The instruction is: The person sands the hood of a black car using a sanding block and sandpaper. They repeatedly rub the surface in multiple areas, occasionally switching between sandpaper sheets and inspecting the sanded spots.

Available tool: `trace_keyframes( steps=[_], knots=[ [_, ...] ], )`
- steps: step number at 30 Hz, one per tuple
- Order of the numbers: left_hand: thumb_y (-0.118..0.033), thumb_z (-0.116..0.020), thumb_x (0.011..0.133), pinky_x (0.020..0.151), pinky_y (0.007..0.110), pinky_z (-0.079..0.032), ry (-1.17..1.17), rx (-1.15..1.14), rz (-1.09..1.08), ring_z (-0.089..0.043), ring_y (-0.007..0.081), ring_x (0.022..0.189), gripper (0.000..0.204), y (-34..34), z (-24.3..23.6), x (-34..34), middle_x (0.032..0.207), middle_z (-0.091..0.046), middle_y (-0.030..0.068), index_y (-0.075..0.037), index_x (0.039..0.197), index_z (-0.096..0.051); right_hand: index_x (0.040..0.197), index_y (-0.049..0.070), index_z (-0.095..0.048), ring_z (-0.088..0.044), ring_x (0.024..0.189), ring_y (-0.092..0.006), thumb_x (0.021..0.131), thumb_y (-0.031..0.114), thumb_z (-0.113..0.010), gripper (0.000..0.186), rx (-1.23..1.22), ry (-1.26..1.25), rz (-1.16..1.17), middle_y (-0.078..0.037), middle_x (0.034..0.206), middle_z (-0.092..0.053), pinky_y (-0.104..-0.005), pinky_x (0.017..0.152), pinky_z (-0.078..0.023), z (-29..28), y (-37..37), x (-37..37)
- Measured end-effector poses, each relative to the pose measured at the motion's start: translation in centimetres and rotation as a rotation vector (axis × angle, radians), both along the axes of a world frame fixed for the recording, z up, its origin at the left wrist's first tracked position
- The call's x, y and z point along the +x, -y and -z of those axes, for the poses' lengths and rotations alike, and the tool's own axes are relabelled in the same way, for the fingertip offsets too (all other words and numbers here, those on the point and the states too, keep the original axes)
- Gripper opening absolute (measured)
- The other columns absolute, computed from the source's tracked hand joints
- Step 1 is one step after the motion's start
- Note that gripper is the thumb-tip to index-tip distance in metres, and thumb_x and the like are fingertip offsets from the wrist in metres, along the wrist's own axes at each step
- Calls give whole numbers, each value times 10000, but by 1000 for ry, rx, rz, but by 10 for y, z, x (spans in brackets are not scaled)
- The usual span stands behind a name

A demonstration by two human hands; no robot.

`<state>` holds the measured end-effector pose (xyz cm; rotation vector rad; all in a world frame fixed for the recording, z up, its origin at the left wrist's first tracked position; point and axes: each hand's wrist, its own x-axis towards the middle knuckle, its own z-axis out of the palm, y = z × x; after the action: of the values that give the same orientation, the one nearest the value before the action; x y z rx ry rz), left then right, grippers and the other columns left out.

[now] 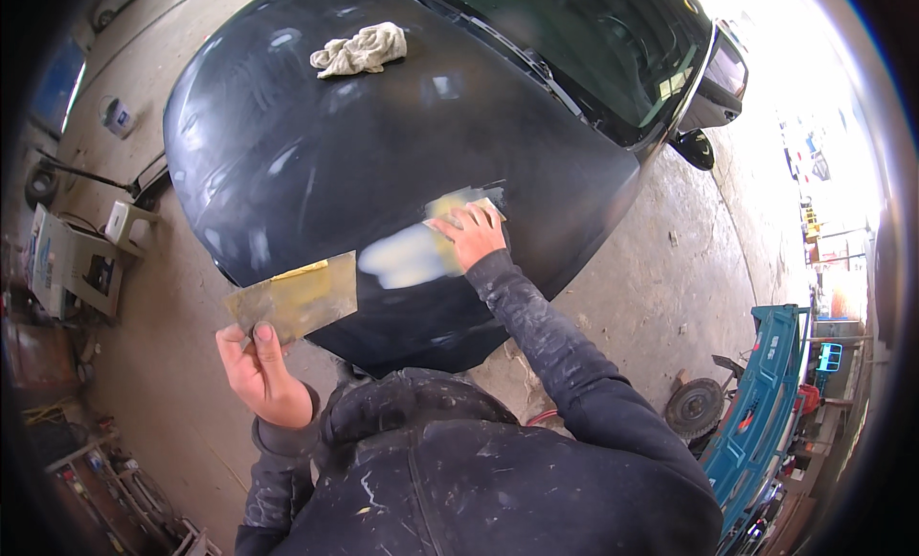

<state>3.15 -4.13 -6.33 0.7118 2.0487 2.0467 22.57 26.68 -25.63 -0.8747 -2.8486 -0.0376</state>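
Note:
My left hand is closed on a thin flat plate, its thumb on top; a streak of yellow paste lies along the plate's upper edge. My right hand is closed on a small pale scraper against the dark car hood. Under and left of that hand is a patch on the hood, whitish with yellowish paste at its upper right end. A crumpled white rag lies higher up on the hood.
The windshield and side mirror are at the upper right. At left stand a bucket, a small white stool and boxy equipment. A long teal panel and a tire are at lower right.

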Motion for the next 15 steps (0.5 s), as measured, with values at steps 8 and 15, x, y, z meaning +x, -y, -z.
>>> trace_keyframes(
  steps=[8, 15],
  knots=[
    [-118, -571, 1144, 795, 258, -546, 6, 16, 47, -641, 117, 897, 160, -7, 0, 1, 1033, -661, 90, 4, 1216, -496, 1395, 346, -703, -547, 1384, -334, 942, 121, -643, 509, 17, -52, -15, -44, 1355, -680, -586, 1203, -351, -14, 40, 37],
    [-121, -574, 1143, 802, 262, -546, 43, 38, 66, -644, 122, 908, 154, -11, 1, 3, 1038, -667, 96, -4, 1202, -493, 1376, 344, -728, -545, 1366, -338, 926, 105, -626, 519, -13, -77, -5, -53, 1356, -678, -584, 1191, -353, -16, 74, 68]
  ],
)
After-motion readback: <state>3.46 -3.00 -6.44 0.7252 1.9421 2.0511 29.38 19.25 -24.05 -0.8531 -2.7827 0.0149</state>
